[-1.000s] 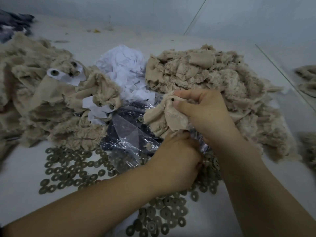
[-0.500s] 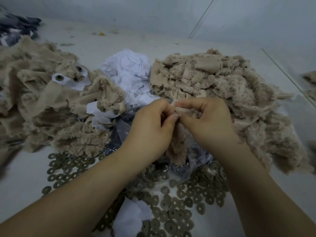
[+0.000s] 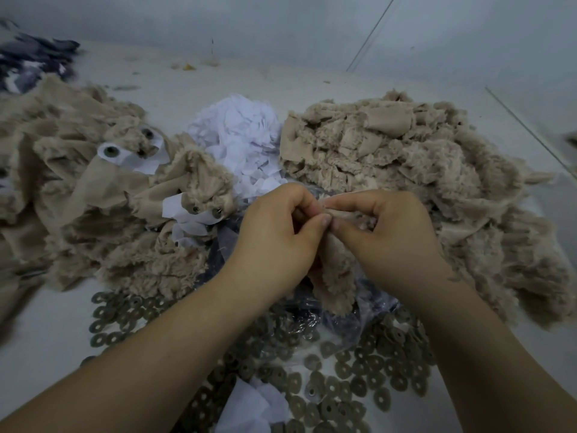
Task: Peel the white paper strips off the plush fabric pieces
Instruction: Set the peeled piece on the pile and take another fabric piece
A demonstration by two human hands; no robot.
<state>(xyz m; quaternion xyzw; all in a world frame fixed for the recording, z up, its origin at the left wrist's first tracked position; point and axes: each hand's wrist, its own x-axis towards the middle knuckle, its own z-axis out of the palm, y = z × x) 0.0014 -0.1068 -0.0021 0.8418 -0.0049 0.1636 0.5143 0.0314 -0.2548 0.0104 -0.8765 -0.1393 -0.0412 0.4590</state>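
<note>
While both hands meet over the middle of the bench [image 3: 406, 98], the plush piece [image 3: 335, 285] hangs between them, its top edge pinched and its furry tail drooping down onto the crinkled clear plastic bag [image 3: 371, 310]. The left hand [image 3: 274, 239] has its fingers curled in, thumb pressed against the cloth's upper edge; the right hand [image 3: 390, 232] pinches the same edge from the other side, thumb tips almost touching. Whether any white paper is caught between them I cannot tell; the fingers hide that spot.

The piece looks light and limp, folding under its own weight, so it needs holding close to the seam being worked. The paper would likely be thin and tear easily, so I'd take it at a loose corner and peel low along the fabric, not yank.

Toward the left edge sits a heap of unpeeled pieces [image 3: 103, 214] with white paper strips [image 3: 187, 217] showing; toward the right, a second plush heap [image 3: 406, 170]. Between them, farther back, lies a pile of discarded paper [image 3: 240, 142]. Small round washers [image 3: 359, 389] scatter along the near edge.
</note>
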